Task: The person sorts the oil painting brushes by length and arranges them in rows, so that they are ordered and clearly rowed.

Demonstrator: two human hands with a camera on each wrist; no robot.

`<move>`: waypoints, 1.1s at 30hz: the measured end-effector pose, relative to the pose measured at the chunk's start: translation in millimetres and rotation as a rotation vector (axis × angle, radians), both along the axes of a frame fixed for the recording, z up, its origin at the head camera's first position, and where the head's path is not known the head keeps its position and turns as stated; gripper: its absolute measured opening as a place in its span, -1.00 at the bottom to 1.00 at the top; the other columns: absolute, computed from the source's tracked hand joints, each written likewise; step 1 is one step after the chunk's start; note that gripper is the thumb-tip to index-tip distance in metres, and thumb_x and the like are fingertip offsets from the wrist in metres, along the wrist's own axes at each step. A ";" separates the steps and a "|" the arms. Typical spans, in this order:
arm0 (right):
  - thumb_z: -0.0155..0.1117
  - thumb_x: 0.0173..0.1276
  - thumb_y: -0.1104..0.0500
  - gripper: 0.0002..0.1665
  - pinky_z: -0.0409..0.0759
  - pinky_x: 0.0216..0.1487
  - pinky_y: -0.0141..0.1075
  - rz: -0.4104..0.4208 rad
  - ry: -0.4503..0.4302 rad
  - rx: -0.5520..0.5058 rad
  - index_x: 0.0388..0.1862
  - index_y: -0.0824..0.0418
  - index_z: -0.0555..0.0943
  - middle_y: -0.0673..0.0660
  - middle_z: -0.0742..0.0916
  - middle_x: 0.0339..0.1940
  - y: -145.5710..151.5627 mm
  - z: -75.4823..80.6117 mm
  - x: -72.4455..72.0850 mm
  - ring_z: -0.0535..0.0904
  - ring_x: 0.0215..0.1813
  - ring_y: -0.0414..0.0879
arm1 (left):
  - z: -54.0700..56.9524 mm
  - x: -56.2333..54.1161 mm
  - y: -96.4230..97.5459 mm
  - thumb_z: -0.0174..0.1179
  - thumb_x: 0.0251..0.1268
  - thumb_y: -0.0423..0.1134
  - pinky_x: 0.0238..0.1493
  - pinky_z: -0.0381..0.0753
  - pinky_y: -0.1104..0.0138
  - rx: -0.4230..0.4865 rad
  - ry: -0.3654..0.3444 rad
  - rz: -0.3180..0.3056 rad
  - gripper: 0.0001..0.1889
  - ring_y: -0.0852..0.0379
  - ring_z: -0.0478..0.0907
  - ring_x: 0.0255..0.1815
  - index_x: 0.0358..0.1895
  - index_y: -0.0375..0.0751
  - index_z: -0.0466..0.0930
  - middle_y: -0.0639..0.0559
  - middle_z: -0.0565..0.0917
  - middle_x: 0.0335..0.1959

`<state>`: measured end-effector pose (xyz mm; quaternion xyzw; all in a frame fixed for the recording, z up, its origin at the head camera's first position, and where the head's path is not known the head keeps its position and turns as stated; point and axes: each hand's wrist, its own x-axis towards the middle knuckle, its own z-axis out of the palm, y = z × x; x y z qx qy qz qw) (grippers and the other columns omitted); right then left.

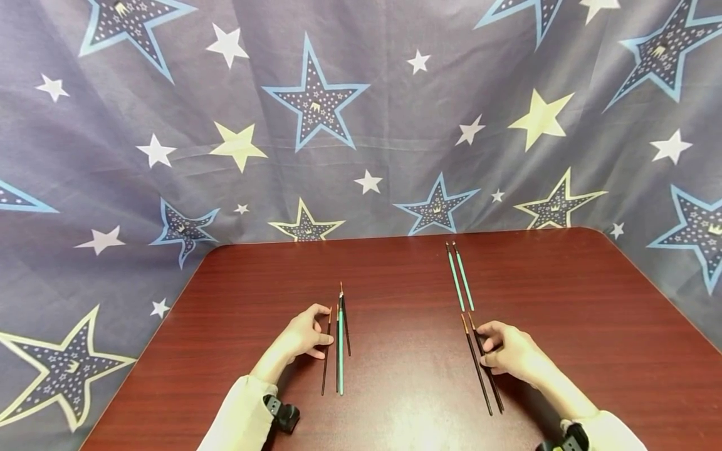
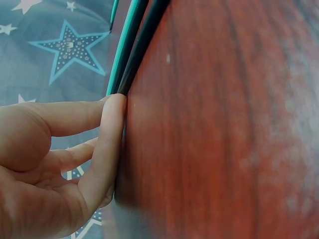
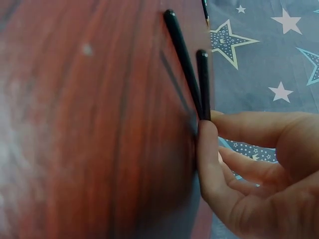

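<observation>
pale sleeves [image 1: 239,413] lie behind my hands. my left hand [image 1: 301,334] pinches a black brush [image 1: 324,376], a teal brush [image 1: 341,357] right of my fingers; my right hand [image 1: 514,355] pinches a second black brush [image 1: 496,393], two teal brushes [image 1: 455,282] lying ahead.

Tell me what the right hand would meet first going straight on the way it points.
Beyond the black brush at its fingertips, the right hand would probably meet the other black brush first, though the hand's height is unclear.
</observation>
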<state>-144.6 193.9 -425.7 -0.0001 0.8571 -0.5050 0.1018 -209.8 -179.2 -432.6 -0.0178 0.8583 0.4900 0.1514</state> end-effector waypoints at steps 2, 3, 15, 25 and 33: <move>0.33 -0.09 0.46 -0.42 0.71 -0.45 -0.25 -0.003 0.001 0.012 0.01 0.44 0.44 0.17 0.52 -0.40 -0.5 0.4 1.1 0.56 -0.40 -0.06 | -0.6 -0.3 -0.1 0.24 -0.01 -0.56 -0.63 0.68 0.29 0.006 0.000 0.001 -0.42 0.14 0.43 -0.64 0.16 -0.23 0.32 -0.08 0.30 -0.45; 0.33 -0.08 0.46 -0.42 0.70 -0.45 -0.25 0.000 0.003 0.019 0.01 0.44 0.44 0.16 0.52 -0.40 -0.5 0.5 1.4 0.56 -0.40 -0.07 | -0.8 -0.4 -0.1 0.24 -0.01 -0.56 -0.63 0.68 0.29 0.008 -0.001 0.003 -0.42 0.14 0.42 -0.64 0.15 -0.23 0.33 -0.08 0.30 -0.45; 0.34 -0.07 0.44 -0.47 0.70 -0.47 -0.30 -0.024 0.030 0.092 -0.03 0.41 0.48 0.12 0.52 -0.44 -4.2 0.7 1.9 0.54 -0.44 -0.11 | -0.5 -0.6 0.0 0.24 -0.02 -0.56 -0.64 0.68 0.30 -0.009 0.011 -0.001 -0.42 0.15 0.43 -0.66 0.15 -0.24 0.33 -0.07 0.31 -0.46; 0.33 -0.08 0.46 -0.45 0.70 -0.48 -0.30 -0.040 0.018 0.098 -0.02 0.42 0.46 0.13 0.50 -0.44 -5.6 1.3 2.6 0.53 -0.46 -0.11 | -0.5 -1.0 0.2 0.24 -0.02 -0.56 -0.64 0.68 0.30 -0.004 0.011 0.001 -0.42 0.15 0.42 -0.66 0.15 -0.23 0.32 -0.07 0.31 -0.47; 0.32 -0.07 0.47 -0.43 0.70 -0.47 -0.29 -0.035 0.006 0.082 0.00 0.43 0.44 0.14 0.50 -0.43 -5.1 2.2 3.5 0.54 -0.45 -0.10 | -1.8 -1.0 -0.9 0.25 -0.02 -0.55 -0.64 0.68 0.29 -0.005 0.006 0.000 -0.41 0.15 0.42 -0.68 0.15 -0.22 0.33 -0.06 0.30 -0.46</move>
